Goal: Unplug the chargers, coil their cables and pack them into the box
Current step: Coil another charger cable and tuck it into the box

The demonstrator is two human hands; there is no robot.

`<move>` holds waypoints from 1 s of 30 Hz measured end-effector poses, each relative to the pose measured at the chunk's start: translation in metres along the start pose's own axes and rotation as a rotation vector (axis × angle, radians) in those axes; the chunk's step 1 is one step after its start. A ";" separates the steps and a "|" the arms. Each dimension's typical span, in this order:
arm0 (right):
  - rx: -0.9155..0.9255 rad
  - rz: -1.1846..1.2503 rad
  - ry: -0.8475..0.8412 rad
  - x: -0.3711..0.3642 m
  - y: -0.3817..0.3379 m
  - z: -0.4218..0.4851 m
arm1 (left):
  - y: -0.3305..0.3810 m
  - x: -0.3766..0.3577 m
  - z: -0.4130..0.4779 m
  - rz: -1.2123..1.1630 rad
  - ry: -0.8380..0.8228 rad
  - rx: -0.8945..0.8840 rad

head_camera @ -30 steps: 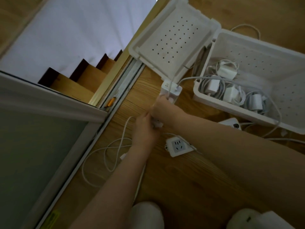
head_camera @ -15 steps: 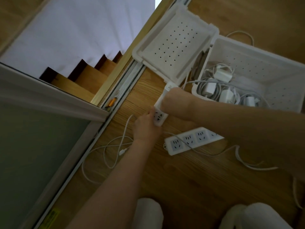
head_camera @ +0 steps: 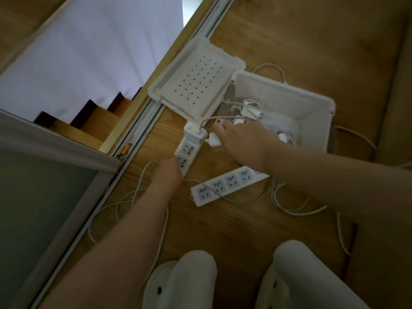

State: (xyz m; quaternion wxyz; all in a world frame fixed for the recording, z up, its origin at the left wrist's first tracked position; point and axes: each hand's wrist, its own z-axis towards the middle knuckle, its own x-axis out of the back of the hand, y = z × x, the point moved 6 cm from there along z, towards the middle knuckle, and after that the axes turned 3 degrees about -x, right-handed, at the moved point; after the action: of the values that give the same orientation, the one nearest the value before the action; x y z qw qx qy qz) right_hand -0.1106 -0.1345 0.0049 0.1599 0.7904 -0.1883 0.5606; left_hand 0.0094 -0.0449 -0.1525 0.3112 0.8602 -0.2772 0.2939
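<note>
Right grip: pinched on unplugged charger, just left of box.
Left grip: clamped on power strip, farther left.

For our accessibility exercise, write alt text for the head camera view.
The right hand holds an unplugged white charger beside a power strip that the left hand holds on the wooden floor, near a white box of chargers.
</note>
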 end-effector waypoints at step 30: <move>-0.441 0.860 0.352 0.180 0.004 -0.116 | 0.193 0.184 -0.241 -0.958 0.245 -0.515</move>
State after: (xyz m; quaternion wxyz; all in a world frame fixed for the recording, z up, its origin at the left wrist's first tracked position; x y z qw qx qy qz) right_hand -0.1539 -0.1059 0.2127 0.1072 0.4826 -0.5804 0.6471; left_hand -0.0743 -0.0564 0.1971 0.6401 0.7458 0.1200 0.1402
